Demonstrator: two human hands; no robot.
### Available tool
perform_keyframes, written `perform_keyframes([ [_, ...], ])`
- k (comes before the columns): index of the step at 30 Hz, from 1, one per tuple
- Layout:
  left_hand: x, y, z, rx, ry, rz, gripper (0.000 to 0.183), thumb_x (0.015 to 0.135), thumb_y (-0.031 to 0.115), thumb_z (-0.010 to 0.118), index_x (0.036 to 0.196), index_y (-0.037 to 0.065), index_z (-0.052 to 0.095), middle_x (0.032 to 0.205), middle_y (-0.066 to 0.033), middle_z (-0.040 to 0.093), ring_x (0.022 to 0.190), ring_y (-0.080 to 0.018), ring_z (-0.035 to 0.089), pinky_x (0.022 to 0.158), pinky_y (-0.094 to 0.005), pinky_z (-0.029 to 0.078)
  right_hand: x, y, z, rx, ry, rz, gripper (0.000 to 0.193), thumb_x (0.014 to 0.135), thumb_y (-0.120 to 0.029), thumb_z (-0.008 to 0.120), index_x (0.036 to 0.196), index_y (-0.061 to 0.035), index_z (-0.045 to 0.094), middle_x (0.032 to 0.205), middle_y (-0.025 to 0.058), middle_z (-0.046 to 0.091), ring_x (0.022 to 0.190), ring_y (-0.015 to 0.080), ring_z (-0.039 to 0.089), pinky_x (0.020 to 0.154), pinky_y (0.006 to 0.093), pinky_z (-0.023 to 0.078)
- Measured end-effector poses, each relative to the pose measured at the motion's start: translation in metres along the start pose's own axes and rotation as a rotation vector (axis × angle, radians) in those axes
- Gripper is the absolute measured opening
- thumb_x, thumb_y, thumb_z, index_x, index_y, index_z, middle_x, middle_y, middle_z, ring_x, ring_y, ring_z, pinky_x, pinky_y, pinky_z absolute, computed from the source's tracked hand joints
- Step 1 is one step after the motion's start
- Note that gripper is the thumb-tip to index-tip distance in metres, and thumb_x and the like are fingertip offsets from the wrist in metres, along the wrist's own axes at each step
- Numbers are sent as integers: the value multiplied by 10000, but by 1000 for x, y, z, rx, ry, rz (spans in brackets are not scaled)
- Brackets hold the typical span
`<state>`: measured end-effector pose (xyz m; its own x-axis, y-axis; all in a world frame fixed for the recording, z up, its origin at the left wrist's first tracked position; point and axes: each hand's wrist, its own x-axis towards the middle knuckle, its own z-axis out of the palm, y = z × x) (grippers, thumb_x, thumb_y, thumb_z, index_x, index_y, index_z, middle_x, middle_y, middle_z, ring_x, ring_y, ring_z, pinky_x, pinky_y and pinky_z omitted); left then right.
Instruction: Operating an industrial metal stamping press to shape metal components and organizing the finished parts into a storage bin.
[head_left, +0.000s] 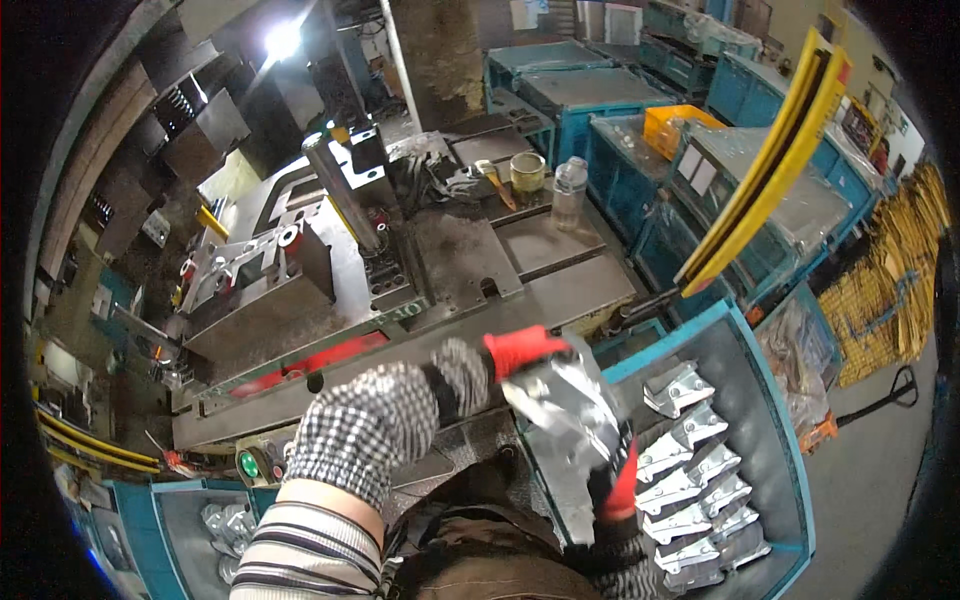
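Shiny stamped metal parts [568, 400], smeared by motion, are between my two gloved hands at the left side of a blue-rimmed bin [790, 445]. My left hand [522, 350], in a red glove below a checked sleeve, is closed at their upper edge. At their lower right, my right hand [621, 488], in a red and black glove, grips them too; its fingers are partly hidden. How many parts are held, I cannot tell. Inside the bin, similar metal brackets [690, 470] lie in overlapping rows.
A press die [270, 270] with an upright guide post [340, 190] stands at left. On the press bed are a brush [495, 185], a cup [527, 172] and a clear bottle [569, 195]. A yellow guard bar [770, 165] slants above the bin. Blue crates [590, 100] stand behind.
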<state>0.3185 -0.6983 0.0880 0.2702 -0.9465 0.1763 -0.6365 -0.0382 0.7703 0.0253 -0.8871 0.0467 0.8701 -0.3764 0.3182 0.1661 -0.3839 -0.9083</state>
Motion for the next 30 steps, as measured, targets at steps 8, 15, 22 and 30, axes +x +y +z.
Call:
perform_keyframes([
  [8,16,-127,-238,264,-29,-280,985,535,41,930,1450,151,582,1377,-130,628,1315,-291,568,1162,-409,403,208,33,210,489,-10,339,623,1029,-470,572,1410,20,520,1232,147,646,1012,278,659,817,400,544],
  [15,39,-159,-288,142,48,-1110,604,911,287,664,1480,108,563,1482,-118,586,1357,-256,541,1174,-406,362,260,56,328,620,154,1065,701,964,-575,666,1309,30,585,941,116,658,816,221,609,740,393,509],
  [22,14,-182,-303,153,73,-1308,704,825,513,699,1382,88,635,1400,-122,645,1287,-288,603,1072,-418,449,260,30,337,878,89,1102,646,952,-615,668,1285,-75,546,1210,72,611,1045,204,548,914,410,464],
  [30,69,-152,-271,648,394,-1316,632,749,472,808,1244,95,692,1310,-188,673,1235,-368,632,1018,-490,488,293,47,352,861,-74,1163,532,972,-548,659,1232,-92,572,1159,86,633,1012,221,570,836,430,491],
])
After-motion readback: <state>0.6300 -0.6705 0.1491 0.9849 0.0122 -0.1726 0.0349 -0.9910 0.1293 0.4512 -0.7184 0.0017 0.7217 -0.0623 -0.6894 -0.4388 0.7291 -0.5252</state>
